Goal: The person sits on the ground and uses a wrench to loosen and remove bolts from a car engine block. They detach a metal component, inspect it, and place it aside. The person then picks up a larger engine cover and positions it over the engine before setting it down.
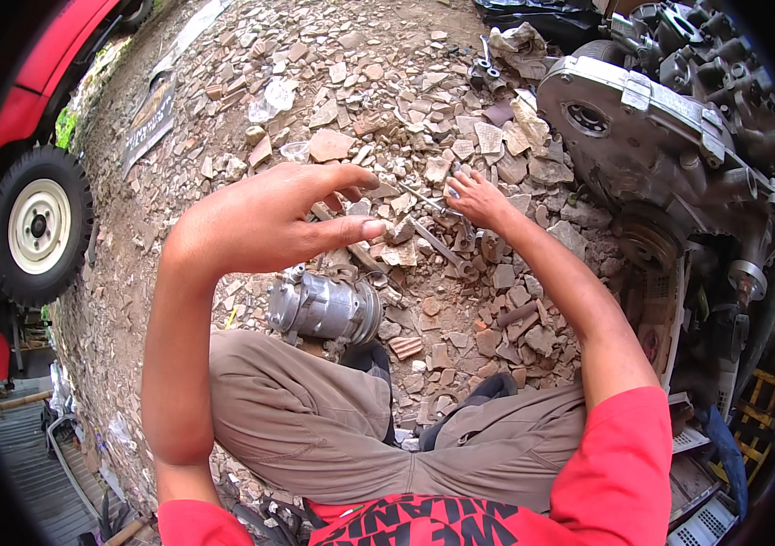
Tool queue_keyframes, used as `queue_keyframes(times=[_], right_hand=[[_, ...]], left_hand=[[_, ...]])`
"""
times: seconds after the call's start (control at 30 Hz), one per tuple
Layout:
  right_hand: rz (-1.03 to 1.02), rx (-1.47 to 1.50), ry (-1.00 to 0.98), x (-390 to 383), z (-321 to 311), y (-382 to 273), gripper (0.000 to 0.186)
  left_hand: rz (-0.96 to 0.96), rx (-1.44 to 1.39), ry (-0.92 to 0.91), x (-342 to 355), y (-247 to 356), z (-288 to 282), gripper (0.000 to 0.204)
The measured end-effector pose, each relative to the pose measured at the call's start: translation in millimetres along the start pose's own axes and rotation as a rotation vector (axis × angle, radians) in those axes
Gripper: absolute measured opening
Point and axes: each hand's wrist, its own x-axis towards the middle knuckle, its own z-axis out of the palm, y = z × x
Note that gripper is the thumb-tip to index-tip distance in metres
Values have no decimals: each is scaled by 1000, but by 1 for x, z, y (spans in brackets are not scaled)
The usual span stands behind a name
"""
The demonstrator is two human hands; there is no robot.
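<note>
My left hand [315,211] hovers over the rubble in the middle. Its thumb and fingers are apart, with nothing between them. Below it, a silvery, pulley-ended cylindrical machine part that looks like a compressor [319,306] lies on its side in front of my knees. Farther right, my right hand [481,200] reaches down to the ground with bent fingers. A small shiny bit shows at its fingertips, too small to name. Close by lie a thin metal rod-like tool [422,197] and a wrench [439,243], its lower end by round metal parts [491,246].
Broken tile and stone [406,109] cover the ground. A large engine [633,118] stands at the right, above crates [710,523]. A red vehicle's wheel [39,225] is at the left. Clear plastic [273,100] and more tools [486,65] lie farther off.
</note>
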Motion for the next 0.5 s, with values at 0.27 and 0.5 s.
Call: queue_keyframes(times=[0.27,0.5], right_hand=[[-120,-62,-172,0,-32,14,21],[200,310,-481,-17,-75,43,20]], left_hand=[[-66,3,0,3,-17,3,51],[-77,-25,-57,6,-7,2,52]])
